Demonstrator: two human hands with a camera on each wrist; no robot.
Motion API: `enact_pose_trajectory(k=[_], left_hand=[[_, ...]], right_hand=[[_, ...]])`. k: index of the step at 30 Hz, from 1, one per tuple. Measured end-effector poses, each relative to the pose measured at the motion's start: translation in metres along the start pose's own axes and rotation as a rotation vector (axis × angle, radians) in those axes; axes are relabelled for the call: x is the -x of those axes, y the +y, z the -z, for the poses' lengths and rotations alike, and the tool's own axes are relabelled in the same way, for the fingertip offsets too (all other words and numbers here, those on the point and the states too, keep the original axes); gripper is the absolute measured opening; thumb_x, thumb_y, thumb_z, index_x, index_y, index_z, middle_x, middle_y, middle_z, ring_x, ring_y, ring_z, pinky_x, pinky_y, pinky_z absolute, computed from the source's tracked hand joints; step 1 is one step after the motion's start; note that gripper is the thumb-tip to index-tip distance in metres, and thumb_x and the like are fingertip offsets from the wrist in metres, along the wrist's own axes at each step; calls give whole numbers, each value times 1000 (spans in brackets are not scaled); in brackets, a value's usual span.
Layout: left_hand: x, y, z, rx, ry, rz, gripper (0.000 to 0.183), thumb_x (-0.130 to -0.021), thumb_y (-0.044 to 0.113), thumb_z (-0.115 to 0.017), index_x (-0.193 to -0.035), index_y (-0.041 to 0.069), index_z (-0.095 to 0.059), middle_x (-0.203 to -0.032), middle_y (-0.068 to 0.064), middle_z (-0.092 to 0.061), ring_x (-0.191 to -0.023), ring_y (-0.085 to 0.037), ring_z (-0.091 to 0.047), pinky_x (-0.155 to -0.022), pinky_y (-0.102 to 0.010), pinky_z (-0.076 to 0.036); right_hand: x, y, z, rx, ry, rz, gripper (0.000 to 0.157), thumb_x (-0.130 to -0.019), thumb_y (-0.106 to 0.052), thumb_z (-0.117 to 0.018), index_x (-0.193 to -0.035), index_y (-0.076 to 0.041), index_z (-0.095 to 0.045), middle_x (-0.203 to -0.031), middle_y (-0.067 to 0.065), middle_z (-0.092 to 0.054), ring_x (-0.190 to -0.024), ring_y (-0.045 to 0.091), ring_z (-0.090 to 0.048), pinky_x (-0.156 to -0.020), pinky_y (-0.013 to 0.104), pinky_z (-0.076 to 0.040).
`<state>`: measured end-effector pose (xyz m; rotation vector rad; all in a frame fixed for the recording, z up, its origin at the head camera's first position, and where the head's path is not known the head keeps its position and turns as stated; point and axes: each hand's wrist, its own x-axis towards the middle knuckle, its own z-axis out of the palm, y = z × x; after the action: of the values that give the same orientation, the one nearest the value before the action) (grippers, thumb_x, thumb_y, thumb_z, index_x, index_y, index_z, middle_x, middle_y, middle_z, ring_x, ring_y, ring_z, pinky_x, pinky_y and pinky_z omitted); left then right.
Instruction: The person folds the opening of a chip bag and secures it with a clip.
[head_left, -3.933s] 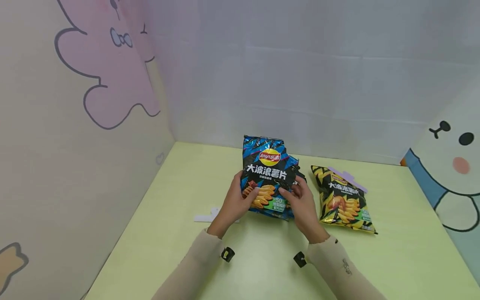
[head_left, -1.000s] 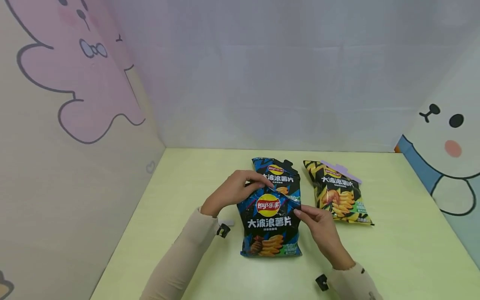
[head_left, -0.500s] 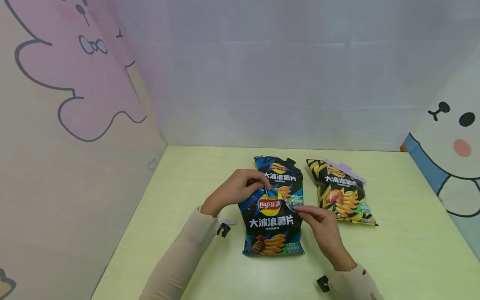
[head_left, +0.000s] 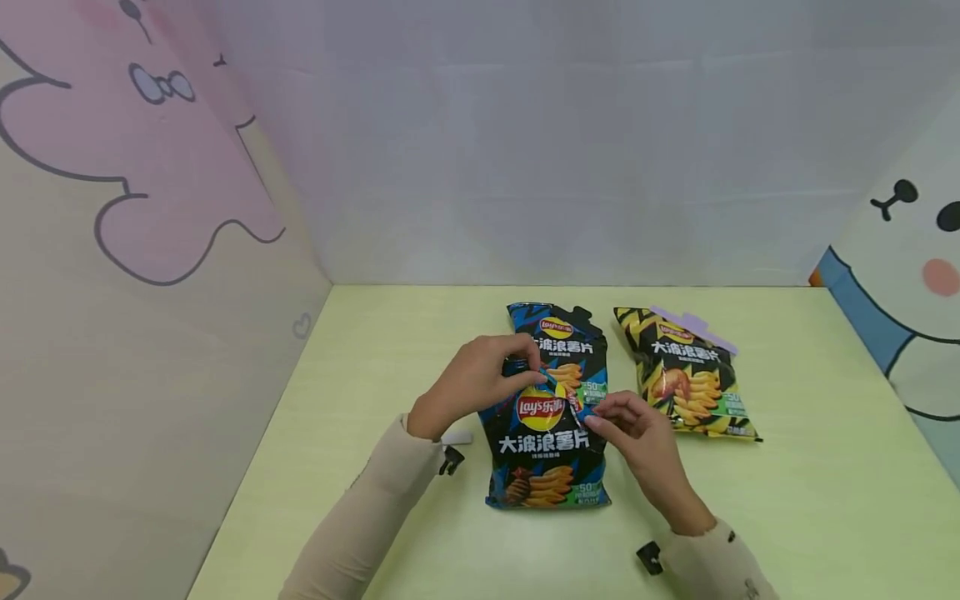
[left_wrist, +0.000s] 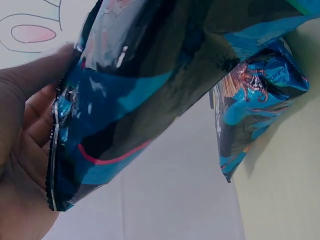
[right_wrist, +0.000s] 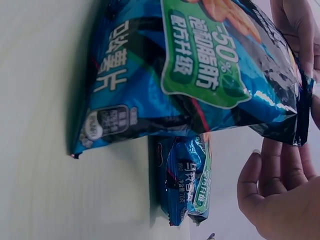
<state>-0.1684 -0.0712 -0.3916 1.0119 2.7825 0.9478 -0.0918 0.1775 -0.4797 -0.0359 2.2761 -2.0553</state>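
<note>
A blue and black potato chip bag stands upright at the middle of the table. My left hand pinches the left part of its top edge between thumb and fingers. At the right end of that edge, my right hand pinches the corner. Between the hands the top edge bends forward over the logo. In the left wrist view the crimped seam runs beside the left palm. Behind stands a second blue chip bag, partly covered, with a black bag clip across its top right corner.
To the right lies a yellow and black chip bag with a purple bag clip on its top edge. A white piece, mostly hidden, lies by the left wrist. A pale curtain closes off the back of the table.
Earlier both hands held the front bag by its sides, farther back; it now stands nearer, with hands at its top edge. In the last second that edge has bent forward.
</note>
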Motion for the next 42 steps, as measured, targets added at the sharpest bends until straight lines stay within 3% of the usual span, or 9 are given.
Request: enact_pose_trajectory(k=[4,7,11,20,27,34,39,42], left_hand=[[0,2,1,40,7,-1,20,-93,28,-73,-109,19,-63,-102,4,-76,-92,-8,-71,-82,-28,-55],[1,3,3,52,-9,13,20,-94,27,-71,-112,19,-70,-102,5,-77,-92,-8,-70,-84,-29,-56],[2,3,6,42,-15,18,12,-95,27,-70,-104,22,-75,-101,7,-78,-86,-4,-67,-77,-24,-52],[5,-5,3,12,17,-31,8,-97,26,-68,-100,23,-74,-103,9,-77,-96,-5,-70,-88,-29,-57],[16,-10,2,71,33,28,24,-97,33,-67,-118,24,-71,-117,6,-75,-110,-9,-69,-97,-35,-56],[35,-32,8,179,145,140,38,-102,42,-57,-135,24,-61,-125,1,-69,-119,-17,-64,-109,-50,-48],[55,-60,11,226,183,212,41,-107,40,-47,-143,21,-52,-124,-4,-69,-117,-22,-65,-106,-55,-48],[69,-77,10,196,183,273,42,-106,40,-50,-142,19,-54,-127,-6,-68,-117,-24,-64,-101,-57,-50]], right_hand=[[-3,-1,-3,52,-48,-41,38,-96,-22,-70,-128,-3,-65,-112,-2,-72,-97,1,-66,-87,15,-55],[-4,-2,-5,103,-62,-68,34,-96,-22,-69,-124,-3,-70,-118,10,-72,-96,1,-66,-85,15,-55],[-4,-3,-5,153,-55,-39,25,-96,-19,-69,-113,-2,-75,-112,17,-75,-90,1,-66,-82,17,-56],[-4,-2,-10,158,-27,27,21,-95,-16,-70,-107,-2,-77,-106,14,-77,-87,0,-66,-79,18,-56],[-3,-1,-16,118,12,19,22,-95,-13,-70,-110,2,-75,-99,-9,-75,-87,0,-66,-80,17,-56],[-4,-1,-13,132,28,-1,22,-95,-14,-70,-112,-1,-76,-97,-15,-73,-87,1,-64,-80,16,-55],[-5,-2,-13,140,28,-5,22,-95,-14,-70,-112,-2,-76,-102,-8,-75,-89,1,-65,-81,17,-56],[-5,-2,-13,148,27,-10,22,-95,-16,-70,-112,-3,-76,-105,-4,-75,-90,0,-65,-82,16,-55]])
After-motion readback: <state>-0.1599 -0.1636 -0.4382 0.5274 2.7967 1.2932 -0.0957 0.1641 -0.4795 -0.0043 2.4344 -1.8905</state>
